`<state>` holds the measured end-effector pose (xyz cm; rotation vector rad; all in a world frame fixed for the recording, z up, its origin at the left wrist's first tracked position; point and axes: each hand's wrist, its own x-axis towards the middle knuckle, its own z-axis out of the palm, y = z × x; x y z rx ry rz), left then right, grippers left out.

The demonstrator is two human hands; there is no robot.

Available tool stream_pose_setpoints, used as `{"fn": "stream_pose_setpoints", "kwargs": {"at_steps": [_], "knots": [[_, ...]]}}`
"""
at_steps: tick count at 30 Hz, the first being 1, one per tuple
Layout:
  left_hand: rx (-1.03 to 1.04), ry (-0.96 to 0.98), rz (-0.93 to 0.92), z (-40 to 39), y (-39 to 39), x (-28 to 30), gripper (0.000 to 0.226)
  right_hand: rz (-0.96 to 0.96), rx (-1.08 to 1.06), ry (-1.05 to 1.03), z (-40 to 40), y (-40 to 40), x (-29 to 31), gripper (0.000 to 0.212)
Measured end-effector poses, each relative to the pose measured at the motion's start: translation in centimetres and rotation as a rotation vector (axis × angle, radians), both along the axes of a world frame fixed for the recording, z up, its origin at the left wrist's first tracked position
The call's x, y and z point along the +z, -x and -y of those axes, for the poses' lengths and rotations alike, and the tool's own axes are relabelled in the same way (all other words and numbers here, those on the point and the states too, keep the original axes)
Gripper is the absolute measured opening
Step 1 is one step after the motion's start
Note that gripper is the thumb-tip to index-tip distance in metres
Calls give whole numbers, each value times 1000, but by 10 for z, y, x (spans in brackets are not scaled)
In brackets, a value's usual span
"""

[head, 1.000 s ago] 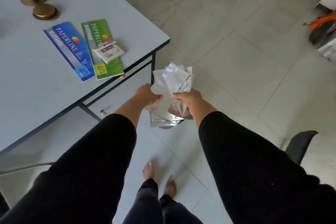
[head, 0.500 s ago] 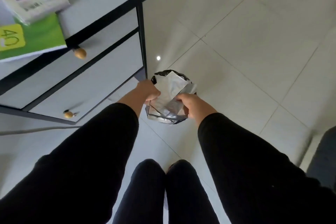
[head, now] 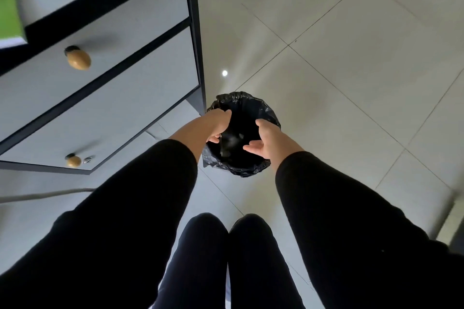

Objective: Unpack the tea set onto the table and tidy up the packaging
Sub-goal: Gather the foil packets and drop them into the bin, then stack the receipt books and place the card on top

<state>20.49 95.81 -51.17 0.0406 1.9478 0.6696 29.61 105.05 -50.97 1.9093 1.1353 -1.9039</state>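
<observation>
A small bin lined with a black plastic bag [head: 266, 110] stands on the tiled floor beside the desk leg. Both my hands are over its mouth. My left hand [head: 216, 125] reaches over the left rim with its fingers loosely curled downward and nothing in them. My right hand [head: 267, 139] hovers over the right rim, palm turned inward, fingers relaxed and empty. Deep inside the bin a faint grey, blurred shape of the silvery packaging [head: 229, 142] shows.
The desk's two grey drawers [head: 125, 98] with wooden knobs [head: 79, 60] are at the left, its black leg [head: 197, 32] just behind the bin. A green booklet edge [head: 10, 7] lies on the desk top. A cable [head: 45, 194] runs along the floor at left.
The silvery packaging that both hands held has left them and dropped into the bin. Both hands have let go, and my view has tilted lower toward the bin.
</observation>
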Motion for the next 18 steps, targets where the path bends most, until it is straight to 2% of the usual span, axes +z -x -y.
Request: {"fn": "stream_pose_setpoints", "kwargs": {"at_steps": [4, 8, 12, 15, 18], "knots": [[-10, 32, -30, 6, 0, 52, 58, 15, 26, -38, 2, -2, 53, 44], [20, 16, -47, 10, -7, 126, 56, -11, 67, -70, 10, -3, 134, 42], [-39, 4, -89, 24, -13, 210, 43, -77, 124, -119, 19, -5, 226, 39], [-55, -50, -175, 36, -12, 275, 37, -186, 198, -187, 25, -1, 292, 41], [33, -147, -228, 52, -5, 334, 34, -225, 218, -208, 33, 16, 354, 36]]}}
